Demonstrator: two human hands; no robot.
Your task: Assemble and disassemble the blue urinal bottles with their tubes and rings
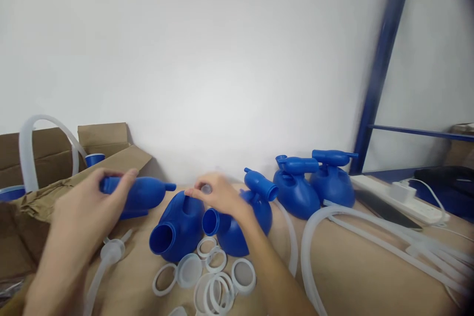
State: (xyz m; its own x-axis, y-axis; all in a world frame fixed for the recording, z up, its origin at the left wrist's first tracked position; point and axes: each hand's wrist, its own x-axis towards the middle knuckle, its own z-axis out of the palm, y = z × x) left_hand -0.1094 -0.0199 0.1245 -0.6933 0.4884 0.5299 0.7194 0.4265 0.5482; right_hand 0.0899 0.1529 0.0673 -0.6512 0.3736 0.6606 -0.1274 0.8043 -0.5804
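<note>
My left hand [89, 207], closed, holds a blue urinal funnel [146, 193] with a narrow spout pointing right. My right hand [217, 190] is curled, its fingertips on the top of a blue urinal bottle [181, 227]. A small translucent round piece [206, 188] shows among its fingers. The bottle's wide open mouth faces front-left. Close to its right lies a second open blue urinal bottle [235, 237], partly hidden by my right forearm. Several white rings [165, 279] and a translucent disc cap [189, 270] lie in front of them.
At the left stands an open cardboard box [107, 163] with a clear hose [27, 158] rising from it. Two blue bottles [296, 192] with funnels stand at the back right. Loose clear tubing [309, 242], a dark phone [385, 210] and a white power strip [418, 205] lie right.
</note>
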